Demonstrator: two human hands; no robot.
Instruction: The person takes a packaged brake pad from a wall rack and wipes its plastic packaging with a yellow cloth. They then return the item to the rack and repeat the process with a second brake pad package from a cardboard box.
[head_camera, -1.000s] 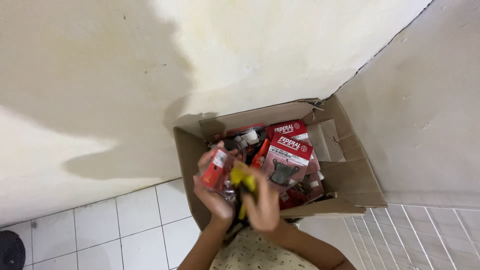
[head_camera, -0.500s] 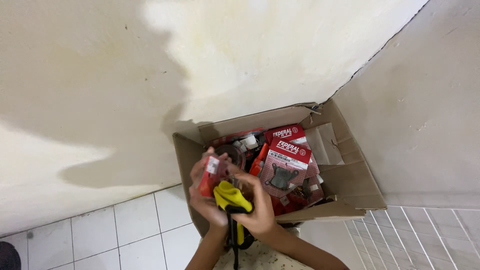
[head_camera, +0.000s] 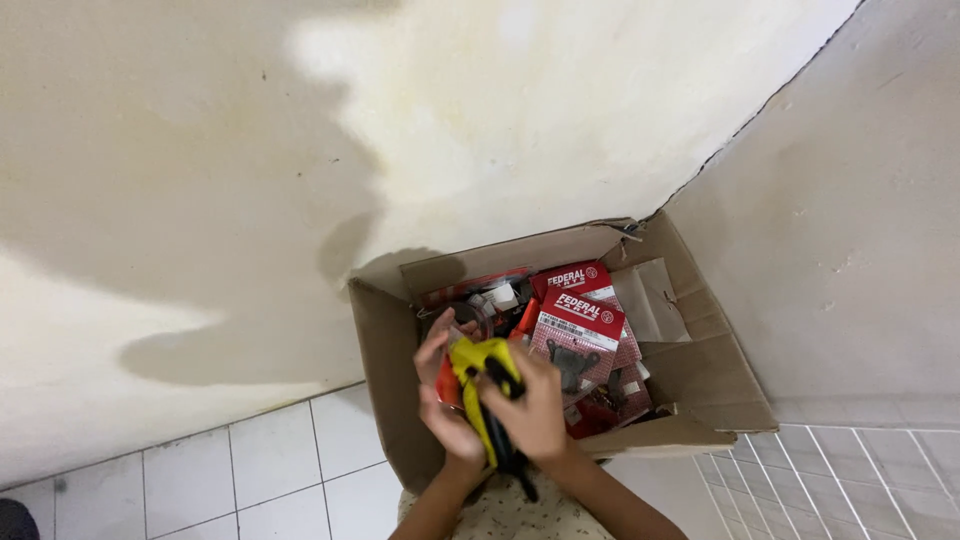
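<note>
Cream plaster on the stained, blotchy wall (head_camera: 480, 130), matte and uneven, with a second, greyer wall face (head_camera: 860, 230) meeting it at a thin dark seam. Glossy white square floor tiles (head_camera: 250, 470) below, grey grout lines between them.

Brown corrugated cardboard box (head_camera: 700, 385) pushed into the corner, flaps folded outward, edges soft and creased, one inner flap bent across the right side. Packed inside with flat red-and-white card-backed blister packs (head_camera: 578, 330), dark moulded parts showing through clear plastic, plus small white and black bits near the back, too small to tell apart.

Over the box's front left part: left hand (head_camera: 445, 395) curled around a small red-orange packet (head_camera: 447, 380), mostly hidden by the palm, thumb and fingers wrapped round it. Right hand (head_camera: 535, 410) closed over a yellow-and-black hard plastic handheld tool (head_camera: 487, 385), chunky and rounded at the yellow head, narrowing to a black tail that sticks out below the wrist. Both hands pressed close together, knuckles touching, just above the box's contents. Speckled pale fabric (head_camera: 500, 510) at the bottom edge, under the forearms.
</note>
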